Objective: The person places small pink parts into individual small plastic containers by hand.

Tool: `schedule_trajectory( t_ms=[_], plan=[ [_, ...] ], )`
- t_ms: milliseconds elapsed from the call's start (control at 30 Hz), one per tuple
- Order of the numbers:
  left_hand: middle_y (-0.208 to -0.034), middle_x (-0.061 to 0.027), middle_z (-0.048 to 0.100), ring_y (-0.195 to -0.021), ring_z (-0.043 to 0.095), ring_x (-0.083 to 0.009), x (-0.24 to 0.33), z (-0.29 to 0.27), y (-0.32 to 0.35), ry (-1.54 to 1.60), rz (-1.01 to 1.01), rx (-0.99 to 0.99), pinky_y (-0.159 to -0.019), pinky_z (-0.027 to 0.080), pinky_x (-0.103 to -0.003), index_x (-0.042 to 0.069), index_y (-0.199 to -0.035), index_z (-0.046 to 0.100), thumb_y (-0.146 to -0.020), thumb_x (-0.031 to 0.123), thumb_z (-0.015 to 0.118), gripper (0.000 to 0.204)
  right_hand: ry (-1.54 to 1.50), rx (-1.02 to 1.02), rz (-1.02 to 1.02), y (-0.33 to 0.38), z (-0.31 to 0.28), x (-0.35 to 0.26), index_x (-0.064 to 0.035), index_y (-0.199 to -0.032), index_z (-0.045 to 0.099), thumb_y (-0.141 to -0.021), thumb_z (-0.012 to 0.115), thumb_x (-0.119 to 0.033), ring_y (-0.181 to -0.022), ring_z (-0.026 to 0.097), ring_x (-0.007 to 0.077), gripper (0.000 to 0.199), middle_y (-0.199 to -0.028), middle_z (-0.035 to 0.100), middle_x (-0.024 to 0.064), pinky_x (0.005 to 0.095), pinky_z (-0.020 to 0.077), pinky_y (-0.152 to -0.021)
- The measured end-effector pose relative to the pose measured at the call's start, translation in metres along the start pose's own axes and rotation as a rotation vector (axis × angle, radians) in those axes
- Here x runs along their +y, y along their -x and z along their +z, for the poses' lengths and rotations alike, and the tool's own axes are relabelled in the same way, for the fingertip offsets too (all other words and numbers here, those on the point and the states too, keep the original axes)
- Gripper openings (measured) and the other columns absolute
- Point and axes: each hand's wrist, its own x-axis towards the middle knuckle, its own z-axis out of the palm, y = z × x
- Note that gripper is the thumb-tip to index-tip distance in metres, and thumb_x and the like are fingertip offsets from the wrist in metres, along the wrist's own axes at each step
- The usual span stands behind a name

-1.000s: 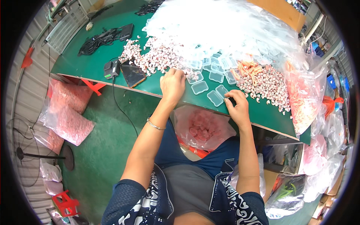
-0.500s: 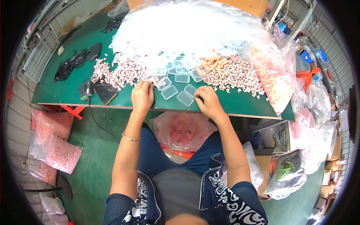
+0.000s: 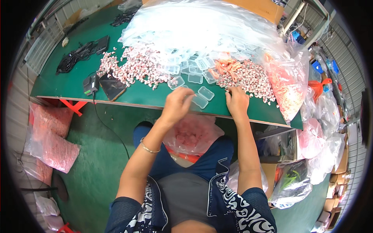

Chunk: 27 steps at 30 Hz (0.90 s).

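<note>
Clear plastic boxes (image 3: 200, 101) lie open on the green table in front of me. Over the left ones, my left hand (image 3: 178, 104) is closed with its fingertips together beside a box; whatever it holds is hidden. My right hand (image 3: 237, 101) has its fingertips pinched at the near edge of the right pile of small pink-and-white curved pieces (image 3: 248, 75), and what lies in the pinch is too small to name. A similar left pile (image 3: 140, 68) spreads beyond my left hand. Orange cords (image 3: 229, 66) lie on the right pile.
A large heap of clear plastic (image 3: 194, 27) covers the table's far side. At the right stands a bag of orange cords (image 3: 286, 77). Black cables (image 3: 79, 58), a black device (image 3: 90, 84) and a dark flat tray (image 3: 110, 87) lie left. A bag of pink pieces (image 3: 186, 134) sits below the table edge.
My left hand has moved right and nearer, now over the boxes. The right hand has shifted right from the boxes to the edge of the right pile.
</note>
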Motion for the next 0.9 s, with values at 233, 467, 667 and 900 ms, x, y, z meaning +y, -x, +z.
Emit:
schedule_trajectory(
  t_ms=[233, 467, 667, 900],
  plan=[
    [-0.081, -0.0116, 0.061, -0.077, 0.063, -0.0328, -0.004, 0.017, 0.005, -0.279, 0.090, -0.150, -0.065, 0.051, -0.042, 0.005, -0.090, 0.066, -0.086, 0.007, 0.068, 0.005, -0.546, -0.039, 0.197, 0.007, -0.011, -0.043, -0.0064, -0.095, 0.068, -0.080, 0.069, -0.005, -0.066, 0.062, 0.0198, 0.015, -0.083, 0.066, 0.0088, 0.0325, 0.0478, -0.062],
    [-0.093, -0.0137, 0.058, -0.085, 0.063, -0.0346, 0.004, 0.021, 0.005, -0.334, 0.043, -0.183, -0.069, 0.052, -0.045, 0.003, -0.083, 0.061, -0.082, 0.008, 0.065, 0.006, -0.572, -0.141, 0.056, 0.024, -0.008, -0.085, -0.0075, -0.090, 0.068, -0.079, 0.071, -0.008, -0.069, 0.061, 0.0221, 0.011, -0.082, 0.066, 0.0075, 0.0357, 0.0442, -0.064],
    [-0.099, -0.0147, 0.058, -0.090, 0.062, -0.0355, 0.006, 0.015, 0.007, -0.364, 0.061, -0.212, -0.072, 0.053, -0.045, 0.001, -0.095, 0.060, -0.083, 0.007, 0.063, 0.014, -0.247, -0.062, -0.154, 0.015, -0.012, -0.085, -0.0087, -0.086, 0.069, -0.080, 0.070, -0.012, -0.078, 0.063, 0.0279, 0.007, -0.082, 0.066, 0.0064, 0.0397, 0.0439, -0.068],
    [-0.110, -0.0150, 0.060, -0.098, 0.062, -0.0353, 0.003, 0.008, 0.011, -0.435, 0.036, -0.279, -0.080, 0.053, -0.044, 0.000, -0.108, 0.061, -0.083, 0.007, 0.065, 0.026, -0.159, 0.180, -0.140, -0.046, 0.014, -0.059, -0.0061, -0.093, 0.070, -0.082, 0.070, -0.009, -0.079, 0.065, 0.0297, 0.011, -0.088, 0.067, 0.0119, 0.0414, 0.0513, -0.073]
  ],
)
